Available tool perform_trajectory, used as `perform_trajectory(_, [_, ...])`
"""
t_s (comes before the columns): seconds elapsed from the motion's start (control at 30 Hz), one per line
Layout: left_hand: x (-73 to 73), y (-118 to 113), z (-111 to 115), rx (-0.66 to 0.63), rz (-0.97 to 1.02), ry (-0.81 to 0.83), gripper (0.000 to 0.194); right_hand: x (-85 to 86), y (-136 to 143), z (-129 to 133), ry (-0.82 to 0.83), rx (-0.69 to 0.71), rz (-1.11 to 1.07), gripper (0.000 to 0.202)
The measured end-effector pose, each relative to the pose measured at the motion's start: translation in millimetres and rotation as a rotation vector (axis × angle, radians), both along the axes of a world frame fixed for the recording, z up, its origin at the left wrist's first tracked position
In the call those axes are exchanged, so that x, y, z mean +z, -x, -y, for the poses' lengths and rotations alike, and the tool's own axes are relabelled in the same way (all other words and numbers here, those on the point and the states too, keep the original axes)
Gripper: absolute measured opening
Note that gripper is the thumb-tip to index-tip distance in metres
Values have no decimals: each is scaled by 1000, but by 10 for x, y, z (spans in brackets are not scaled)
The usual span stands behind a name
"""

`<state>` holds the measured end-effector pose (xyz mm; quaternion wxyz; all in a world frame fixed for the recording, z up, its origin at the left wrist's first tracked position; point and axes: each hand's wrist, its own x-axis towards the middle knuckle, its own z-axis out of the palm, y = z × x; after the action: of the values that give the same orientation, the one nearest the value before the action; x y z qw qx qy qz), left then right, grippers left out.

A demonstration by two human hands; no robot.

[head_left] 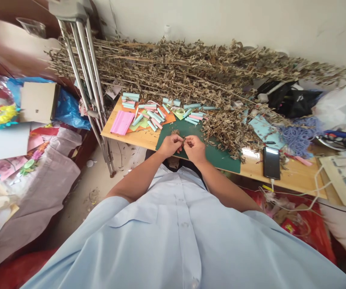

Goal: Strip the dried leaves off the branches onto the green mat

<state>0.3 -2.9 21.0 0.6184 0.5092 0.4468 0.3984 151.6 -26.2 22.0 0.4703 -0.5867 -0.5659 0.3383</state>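
From here I watch the left hand [172, 145] and right hand [195, 149] meet over the green mat [187, 129], fingers [178, 138] pinching a small scrap [184, 139] (too tiny to name). Dried leaves [228, 132] lie alongside.

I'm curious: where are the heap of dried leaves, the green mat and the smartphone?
Heap of dried leaves [228, 131]: head view, middle of the heap.
Green mat [188, 129]: head view, bare upper surface.
Smartphone [271, 163]: head view, dark screen.

Single head-worn view, looking forward and down, shirt [160, 241] close below, hands [195, 149] farther off, wall [221, 20] beyond.
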Motion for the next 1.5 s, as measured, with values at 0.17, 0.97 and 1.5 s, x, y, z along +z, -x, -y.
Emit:
perform_trajectory(0.17, [-10, 12, 2, 18, 64, 16, 10, -77, 7, -132, 261, -148, -371, 29])
perform_trajectory(0.97, [-9, 22, -38, -61, 170, 43, 22, -32, -127, 21, 8, 113, -17, 24])
perform_trajectory(1.5, [-37, 9, -21, -54, 92, -4, 24, 45, -70, -49, 123, 36, -208, 24])
